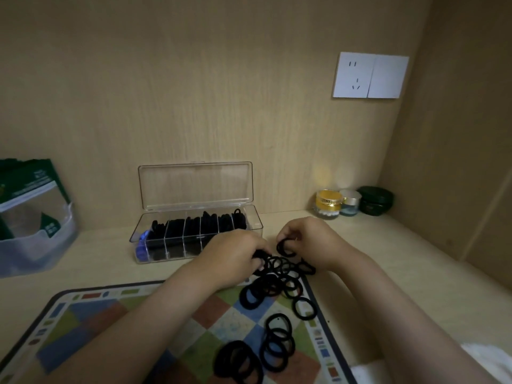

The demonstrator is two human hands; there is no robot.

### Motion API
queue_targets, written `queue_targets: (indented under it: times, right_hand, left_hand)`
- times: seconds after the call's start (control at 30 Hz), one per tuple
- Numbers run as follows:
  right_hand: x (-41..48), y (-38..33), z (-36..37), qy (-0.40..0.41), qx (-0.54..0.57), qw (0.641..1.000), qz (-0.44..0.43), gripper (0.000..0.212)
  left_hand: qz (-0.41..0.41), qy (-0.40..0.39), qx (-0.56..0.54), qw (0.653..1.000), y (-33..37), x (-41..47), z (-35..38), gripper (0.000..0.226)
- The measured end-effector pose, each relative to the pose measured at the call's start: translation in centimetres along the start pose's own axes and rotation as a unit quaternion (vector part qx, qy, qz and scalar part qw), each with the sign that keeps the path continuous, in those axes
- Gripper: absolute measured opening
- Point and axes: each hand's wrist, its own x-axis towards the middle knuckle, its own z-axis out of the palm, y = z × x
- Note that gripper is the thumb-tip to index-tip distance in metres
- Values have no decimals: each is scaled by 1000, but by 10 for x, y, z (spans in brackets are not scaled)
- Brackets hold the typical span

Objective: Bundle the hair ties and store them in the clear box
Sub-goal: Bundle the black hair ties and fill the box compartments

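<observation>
On the table, a checkered mat lies near, with the clear box open behind it, partly filled. Loose hair ties pile up on the mat's right side. The left hand and right hand each have a closed grip on ties at the pile's far end, so it's the gathering step imo. Next move needs one bundle cinched tight.

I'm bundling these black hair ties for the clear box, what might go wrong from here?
The hair ties overlap in a tangled pile, so lifting what the left hand and right hand pinch may drag others off the patterned mat. The clear box already looks well filled, ties poking above its rim, so another bundle may not fit or let the lid close.
</observation>
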Motion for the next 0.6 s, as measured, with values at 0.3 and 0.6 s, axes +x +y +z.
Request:
queue_targets:
  times: [0.3, 0.6]
  right_hand:
    - [-10, 8, -33, -22, 64, 996, 49, 30]
    - [-13, 10, -29, -118, -90, 985, 91, 34]
  left_hand:
    - [-70, 41, -197, 977, 6, 1, -27, 21]
    - [-85, -57, -220, 970, 4, 0, -14, 26]
